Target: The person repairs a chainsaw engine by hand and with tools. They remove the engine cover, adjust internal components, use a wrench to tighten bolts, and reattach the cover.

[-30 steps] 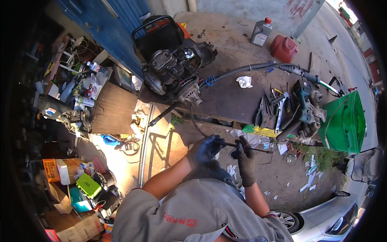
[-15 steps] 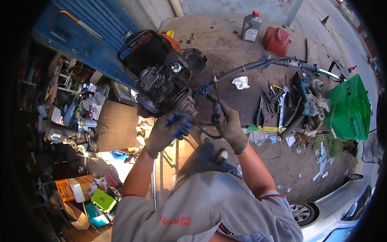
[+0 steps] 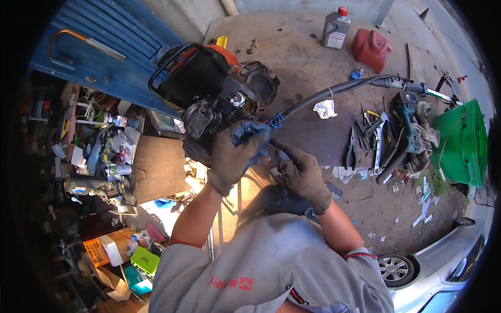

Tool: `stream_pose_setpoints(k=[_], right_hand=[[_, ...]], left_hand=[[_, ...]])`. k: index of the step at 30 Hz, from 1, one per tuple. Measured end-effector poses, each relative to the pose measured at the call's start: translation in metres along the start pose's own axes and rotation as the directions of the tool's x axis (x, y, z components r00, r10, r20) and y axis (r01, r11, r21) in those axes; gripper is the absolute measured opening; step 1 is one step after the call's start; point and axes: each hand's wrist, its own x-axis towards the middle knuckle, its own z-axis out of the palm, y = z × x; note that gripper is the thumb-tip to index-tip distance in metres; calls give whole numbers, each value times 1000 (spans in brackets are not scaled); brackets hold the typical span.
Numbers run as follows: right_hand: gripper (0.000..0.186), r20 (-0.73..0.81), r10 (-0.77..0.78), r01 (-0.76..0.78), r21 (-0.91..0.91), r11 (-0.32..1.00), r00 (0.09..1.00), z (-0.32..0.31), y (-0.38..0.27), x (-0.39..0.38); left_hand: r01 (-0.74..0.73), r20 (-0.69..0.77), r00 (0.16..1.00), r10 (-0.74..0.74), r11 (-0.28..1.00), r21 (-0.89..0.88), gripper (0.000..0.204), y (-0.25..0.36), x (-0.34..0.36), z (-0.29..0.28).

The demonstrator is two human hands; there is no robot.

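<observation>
Both gloved hands are close together in front of a dark small engine (image 3: 201, 121) with a black backpack frame and orange casing. My left hand (image 3: 233, 155) is closed, its blue-palmed fingers pinched at the engine's near side; what they grip is hidden. My right hand (image 3: 304, 175) is closed just to its right, thumb and fingers pinching a thin dark cable (image 3: 270, 160) that shows only in part. Beyond the fingertips, a blue wire tie (image 3: 275, 121) lies by the end of a thick black hose (image 3: 308, 102).
Pliers (image 3: 351, 151) and other hand tools, a cordless power tool (image 3: 404, 112) and a green bucket (image 3: 456, 143) are at the right. A grey bottle (image 3: 335, 30), a red fuel can (image 3: 371, 50) and a white rag (image 3: 325, 109) lie beyond. Cluttered shelves (image 3: 107, 156) are at the left.
My left hand has moved right and up, closing its fingers. My right hand has come slightly lower and rightward, turning inward, so the fingertips of both hands nearly meet.
</observation>
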Motion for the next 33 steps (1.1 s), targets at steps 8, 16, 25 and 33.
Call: stream_pose_setpoints(k=[8, 16, 25, 33], right_hand=[[36, -183, -58, 83, 130, 988, 981, 15, -11, 33], [27, -254, 6, -7, -5, 1000, 967, 25, 4, 59], [34, -251, -1, -18, -71, 997, 968, 36, 1, 64], [35, -268, -29, 4, -92, 996, 963, 44, -6, 71]], left_hand=[[-113, -156, 971, 183, 920, 376, 33, 23, -2, -19], [-415, 255, 891, 375, 448, 792, 74, 57, 43, -91], [-477, 387, 874, 295, 359, 802, 82, 52, 69, -85], [-461, 358, 867, 347, 285, 840, 79, 41, 73, -86]])
